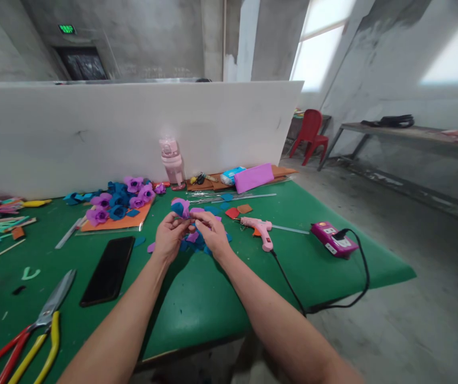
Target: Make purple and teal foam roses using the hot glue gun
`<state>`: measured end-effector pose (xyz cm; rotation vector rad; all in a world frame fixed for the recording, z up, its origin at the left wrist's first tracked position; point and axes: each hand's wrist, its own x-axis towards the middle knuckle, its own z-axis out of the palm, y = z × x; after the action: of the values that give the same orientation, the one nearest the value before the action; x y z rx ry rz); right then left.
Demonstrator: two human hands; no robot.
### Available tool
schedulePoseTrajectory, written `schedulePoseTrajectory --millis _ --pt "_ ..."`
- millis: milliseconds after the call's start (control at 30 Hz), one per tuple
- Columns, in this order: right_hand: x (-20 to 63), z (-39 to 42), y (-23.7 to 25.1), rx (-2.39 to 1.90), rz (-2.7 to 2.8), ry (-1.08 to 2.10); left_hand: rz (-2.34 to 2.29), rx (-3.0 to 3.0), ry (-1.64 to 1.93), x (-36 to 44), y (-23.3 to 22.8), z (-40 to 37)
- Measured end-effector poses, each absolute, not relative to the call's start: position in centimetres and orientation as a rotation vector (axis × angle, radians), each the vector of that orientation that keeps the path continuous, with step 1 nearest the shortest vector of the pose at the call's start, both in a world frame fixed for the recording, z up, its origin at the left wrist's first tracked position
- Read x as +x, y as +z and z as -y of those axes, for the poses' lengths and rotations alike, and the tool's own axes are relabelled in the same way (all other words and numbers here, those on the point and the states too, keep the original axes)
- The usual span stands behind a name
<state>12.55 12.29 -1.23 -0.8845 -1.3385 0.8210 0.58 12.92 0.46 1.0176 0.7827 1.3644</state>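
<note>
Both my hands meet above the middle of the green table (197,304). My left hand (170,234) and my right hand (212,232) pinch together a small purple and blue foam flower (180,207), its bloom standing up above my fingers. Loose purple and blue foam petals (195,241) lie on the table right under my hands. A pink glue gun (258,228) rests just right of my right hand, its black cord running off the front edge.
Finished purple and blue flowers (119,200) lie on an orange sheet at back left. A black phone (108,271) and scissors (50,306) lie front left. A pink bottle (172,161), purple case (253,177) and magenta power strip (333,240) stand around. A white partition (93,133) backs the table.
</note>
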Motion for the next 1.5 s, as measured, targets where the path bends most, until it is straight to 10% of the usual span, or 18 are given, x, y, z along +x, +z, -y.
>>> schedulePoseTrajectory --millis 433,1500 --pt "12.7 -10.8 -0.4 -0.975 1.624 0.297 -0.839 1.041 1.413 0.3 -0.3 -13.4" --pt "12.3 -11.2 -0.5 -1.0 1.376 0.551 -0.727 1.123 1.337 1.1 -1.1 -13.0"
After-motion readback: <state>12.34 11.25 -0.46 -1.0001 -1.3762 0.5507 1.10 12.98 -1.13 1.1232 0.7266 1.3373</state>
